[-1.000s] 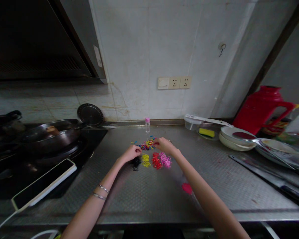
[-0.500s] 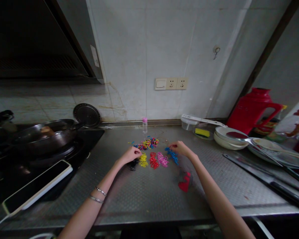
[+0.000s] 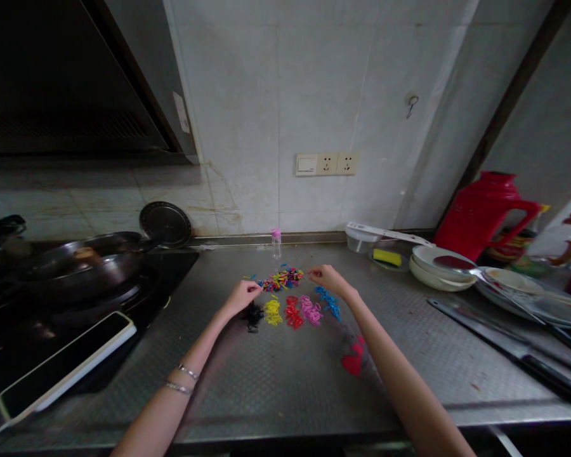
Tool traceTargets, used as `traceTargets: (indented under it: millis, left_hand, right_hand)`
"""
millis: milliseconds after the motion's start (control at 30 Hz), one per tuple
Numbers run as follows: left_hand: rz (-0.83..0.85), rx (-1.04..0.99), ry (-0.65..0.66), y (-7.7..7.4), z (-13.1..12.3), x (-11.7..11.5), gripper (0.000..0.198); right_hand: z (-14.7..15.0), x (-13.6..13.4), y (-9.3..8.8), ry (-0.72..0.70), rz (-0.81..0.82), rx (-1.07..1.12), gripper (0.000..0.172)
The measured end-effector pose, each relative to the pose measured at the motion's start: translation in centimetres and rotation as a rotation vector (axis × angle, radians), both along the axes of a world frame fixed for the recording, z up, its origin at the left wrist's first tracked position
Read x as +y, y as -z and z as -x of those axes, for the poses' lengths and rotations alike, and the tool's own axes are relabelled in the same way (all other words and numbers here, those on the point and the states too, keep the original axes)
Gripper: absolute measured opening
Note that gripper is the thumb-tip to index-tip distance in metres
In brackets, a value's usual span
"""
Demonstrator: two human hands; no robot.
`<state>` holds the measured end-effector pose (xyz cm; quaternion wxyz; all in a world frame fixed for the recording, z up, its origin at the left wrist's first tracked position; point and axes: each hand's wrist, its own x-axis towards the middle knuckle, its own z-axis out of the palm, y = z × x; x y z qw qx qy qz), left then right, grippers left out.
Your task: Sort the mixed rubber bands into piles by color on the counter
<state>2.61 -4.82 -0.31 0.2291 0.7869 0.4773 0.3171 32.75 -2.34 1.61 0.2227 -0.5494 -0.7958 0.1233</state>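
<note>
A mixed-colour heap of small rubber bands (image 3: pixel 285 278) lies on the steel counter. In front of it are sorted piles of black bands (image 3: pixel 254 317), yellow bands (image 3: pixel 273 311), red bands (image 3: pixel 294 312), pink bands (image 3: pixel 311 310) and blue bands (image 3: pixel 328 301). My left hand (image 3: pixel 242 297) is pinched closed at the heap's left edge, above the black pile. With fingertips pinched together, my right hand (image 3: pixel 332 279) is at the heap's right edge, above the blue pile. Anything between either hand's fingertips is too small to make out.
A small clear bottle with a pink cap (image 3: pixel 276 241) stands behind the heap. Near my right forearm lies a clear bag with red hearts (image 3: pixel 353 357). Bowls (image 3: pixel 440 279), a yellow sponge (image 3: pixel 387 257) and a knife (image 3: pixel 485 330) are rightward; a phone (image 3: pixel 66 368) and wok (image 3: pixel 80 263) leftward.
My right hand has moved left from the blue pile to the mixed heap's right edge. My left hand has shifted slightly left and up, away from the yellow pile, uncovering more black bands.
</note>
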Motion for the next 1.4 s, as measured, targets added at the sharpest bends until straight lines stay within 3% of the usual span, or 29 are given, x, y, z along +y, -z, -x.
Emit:
traceTargets:
  millis: [333,800,1033,1400]
  left_hand:
    - [0.032,0.005,-0.069,-0.2,0.2,0.0,0.036]
    - [0.011,-0.013,-0.086,-0.2,0.9,0.2,0.034]
    - [0.017,-0.011,-0.117,0.5,1.3,0.9,0.032]
    - [0.008,-0.030,-0.303,0.9,2.5,1.6,0.029]
  right_hand:
    - [3.5,0.9,1.0,-0.017,0.019,-0.064,0.028]
    - [2.1,1.4,1.7,0.030,-0.022,0.009,0.021]
    - [2.9,0.9,0.9,0.074,-0.062,0.022,0.022]
    - [10.8,-3.8,-0.4,-0.324,-0.099,0.035,0.022]
